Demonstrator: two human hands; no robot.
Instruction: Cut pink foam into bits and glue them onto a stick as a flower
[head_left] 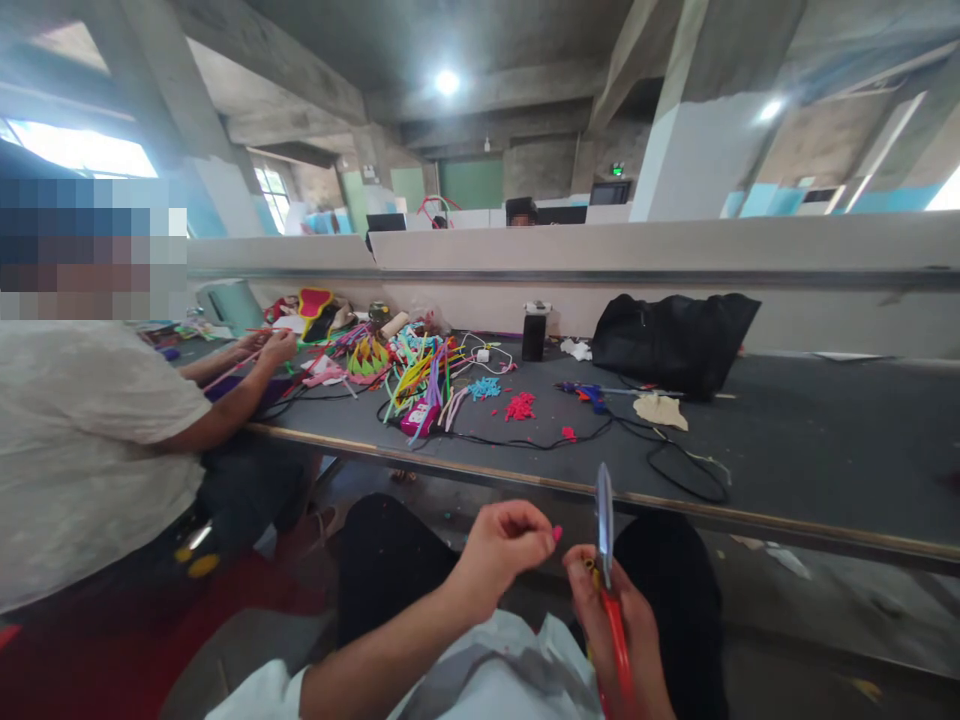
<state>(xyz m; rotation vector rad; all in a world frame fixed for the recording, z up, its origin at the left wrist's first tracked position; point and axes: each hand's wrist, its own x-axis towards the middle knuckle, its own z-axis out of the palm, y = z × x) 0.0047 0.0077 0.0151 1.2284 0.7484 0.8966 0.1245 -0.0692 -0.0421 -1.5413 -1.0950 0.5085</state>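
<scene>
My left hand is closed in a pinch, with a small pink piece at its fingertips. Held over my lap, my right hand grips a pair of scissors with red handles, the blades pointing up. A little yellow thing shows by the right fingertips; its kind is unclear. On the table ahead lie a heap of small pink-red pieces and a heap of light blue ones. One more pink-red bit lies nearer the table's front edge.
Colourful fuzzy sticks are piled behind a purple power strip. A blue glue gun, its cable, a cream scrap and a black bag occupy the right. At left, a co-worker's hands hold a red strand.
</scene>
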